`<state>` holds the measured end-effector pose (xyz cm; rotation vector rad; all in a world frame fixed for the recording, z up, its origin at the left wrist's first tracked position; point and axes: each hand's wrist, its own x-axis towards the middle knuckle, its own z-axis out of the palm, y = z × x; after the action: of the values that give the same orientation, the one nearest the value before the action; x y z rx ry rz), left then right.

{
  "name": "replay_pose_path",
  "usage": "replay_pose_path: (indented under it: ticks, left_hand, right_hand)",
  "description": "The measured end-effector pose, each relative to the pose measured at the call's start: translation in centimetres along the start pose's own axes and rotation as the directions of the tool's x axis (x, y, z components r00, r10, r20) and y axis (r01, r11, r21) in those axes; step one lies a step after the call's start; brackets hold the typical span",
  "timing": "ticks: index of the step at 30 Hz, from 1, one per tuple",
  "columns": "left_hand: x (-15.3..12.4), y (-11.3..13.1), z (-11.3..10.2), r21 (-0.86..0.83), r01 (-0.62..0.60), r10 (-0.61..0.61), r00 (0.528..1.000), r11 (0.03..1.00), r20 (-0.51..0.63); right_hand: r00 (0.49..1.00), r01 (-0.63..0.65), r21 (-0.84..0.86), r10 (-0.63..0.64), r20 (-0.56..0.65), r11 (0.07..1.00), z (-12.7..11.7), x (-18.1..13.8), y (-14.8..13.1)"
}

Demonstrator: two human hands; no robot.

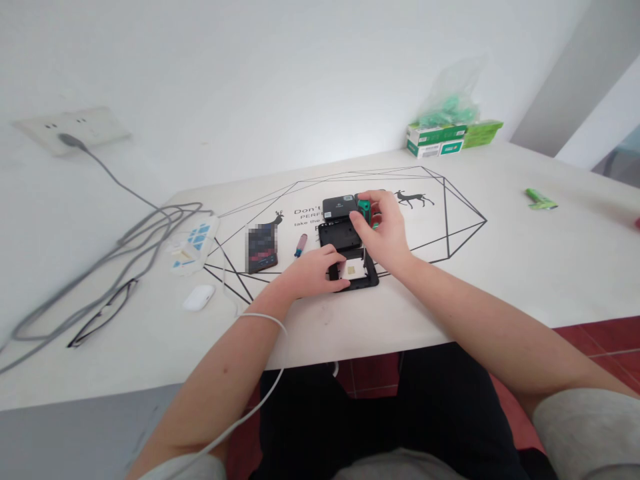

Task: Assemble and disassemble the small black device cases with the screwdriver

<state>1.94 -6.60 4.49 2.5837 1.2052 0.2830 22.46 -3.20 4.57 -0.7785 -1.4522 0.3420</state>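
Note:
A black plastic case point(370, 283) lies on the table with a white board and a gold square point(351, 270) inside it. My left hand point(316, 272) grips the case's left side, fingers over the rim. In my right hand point(387, 230) is a screwdriver point(365, 211) with a green handle, held upright; its thin shaft points down at the case's right inner side. Whether the tip touches a screw cannot be made out. Just behind the case are a black plastic tray-like part point(340, 236) and a flat black box point(338, 208) with small labels.
A small screwdriver point(301, 245) and a phone point(261, 248) lie left of the case. Farther left are a white earphone case point(199, 297), glasses point(103, 313), a power strip point(193, 245) and looped grey cable. Green boxes point(437, 137) stand at the back right; a green wrapper point(540, 199) lies right.

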Motion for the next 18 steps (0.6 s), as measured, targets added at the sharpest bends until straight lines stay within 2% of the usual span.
replay_pose_path:
  ticks: [5, 12, 18]
  left_hand:
    - [0.0, -0.2, 0.1, -0.003, -0.049, 0.049, 0.998, 0.999, -0.040]
    - [0.6, -0.4, 0.7, -0.040, -0.097, 0.089, 0.980, 0.994, -0.176]
    - [1.0, -0.9, 1.0, -0.017, -0.047, 0.043, 0.983, 0.999, -0.181]
  right_hand:
    - [0.998, -0.023, 0.045, 0.025, -0.049, 0.999, 0.2, -0.2, 0.6]
    - [0.995, -0.085, 0.187, 0.094, -0.041, 0.979, 0.7, -0.6, 1.5]
    - [0.995, -0.082, 0.195, 0.091, -0.036, 0.977, 0.7, -0.5, 1.8]
